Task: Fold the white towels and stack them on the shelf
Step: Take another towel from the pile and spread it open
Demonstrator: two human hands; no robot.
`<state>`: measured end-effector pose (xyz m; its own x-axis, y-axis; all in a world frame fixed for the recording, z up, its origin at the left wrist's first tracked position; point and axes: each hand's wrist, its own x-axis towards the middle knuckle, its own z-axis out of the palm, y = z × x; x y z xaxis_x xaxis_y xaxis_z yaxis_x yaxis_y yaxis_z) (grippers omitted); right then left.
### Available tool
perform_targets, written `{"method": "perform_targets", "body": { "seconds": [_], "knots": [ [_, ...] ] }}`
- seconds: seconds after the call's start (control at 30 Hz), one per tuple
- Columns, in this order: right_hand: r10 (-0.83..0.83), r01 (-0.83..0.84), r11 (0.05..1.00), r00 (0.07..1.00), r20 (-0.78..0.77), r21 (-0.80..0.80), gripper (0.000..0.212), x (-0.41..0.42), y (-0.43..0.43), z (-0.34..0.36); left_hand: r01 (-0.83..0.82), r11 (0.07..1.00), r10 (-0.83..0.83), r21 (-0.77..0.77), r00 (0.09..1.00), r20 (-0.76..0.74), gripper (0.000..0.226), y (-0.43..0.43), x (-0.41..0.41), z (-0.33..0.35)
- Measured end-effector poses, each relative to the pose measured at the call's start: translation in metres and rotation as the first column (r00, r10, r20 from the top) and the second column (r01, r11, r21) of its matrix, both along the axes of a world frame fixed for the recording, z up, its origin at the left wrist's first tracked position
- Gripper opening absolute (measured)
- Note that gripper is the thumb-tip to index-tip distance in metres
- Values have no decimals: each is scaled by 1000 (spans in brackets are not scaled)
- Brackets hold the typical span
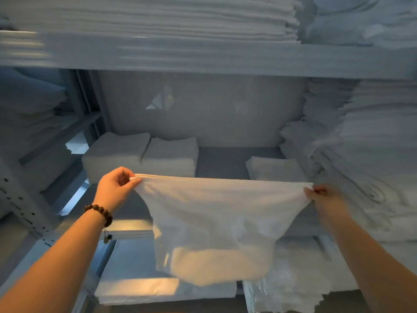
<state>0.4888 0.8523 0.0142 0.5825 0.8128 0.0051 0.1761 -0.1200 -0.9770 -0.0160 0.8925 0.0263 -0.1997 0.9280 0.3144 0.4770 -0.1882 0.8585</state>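
A white towel hangs spread out in front of the shelf, its top edge stretched level. My left hand, with a beaded bracelet on the wrist, pinches the towel's upper left corner. My right hand pinches the upper right corner. The towel's lower part droops loose and hides part of the shelves below. On the middle shelf behind it stand two folded towel stacks at the left and a lower folded stack at the right.
A tall pile of white linen fills the shelf's right side. More stacks lie on the top shelf and on the lower shelf. A perforated metal upright stands at the left.
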Motion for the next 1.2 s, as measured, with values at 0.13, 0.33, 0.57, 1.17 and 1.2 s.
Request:
{"method": "perform_targets", "body": {
  "seconds": [0.13, 0.33, 0.57, 1.17, 1.2],
  "knots": [
    [62, -53, 997, 980, -189, 56, 23, 4, 5, 3, -23, 1000, 23, -11, 1000, 18, 11, -4, -9, 1],
    [222, -170, 973, 878, -424, 157, 16, -2, 5, 8, 6, 995, 14, -97, 979, 206, 5, -3, -21, -4],
    [-41, -8, 991, 928, -371, -130, 17, -29, 22, -14, -108, 930, 227, -351, 921, 316, 13, 8, 18, -29],
    [311, -289, 949, 923, -228, 125, 7, -196, -32, 25, 139, 965, -44, -223, 922, 384, 11, -53, 185, 7],
    [324, -304, 944, 926, -195, 126, 6, -197, -33, 25, 143, 964, -49, -223, 924, 379, 10, -54, 187, 7]
  ]
}}
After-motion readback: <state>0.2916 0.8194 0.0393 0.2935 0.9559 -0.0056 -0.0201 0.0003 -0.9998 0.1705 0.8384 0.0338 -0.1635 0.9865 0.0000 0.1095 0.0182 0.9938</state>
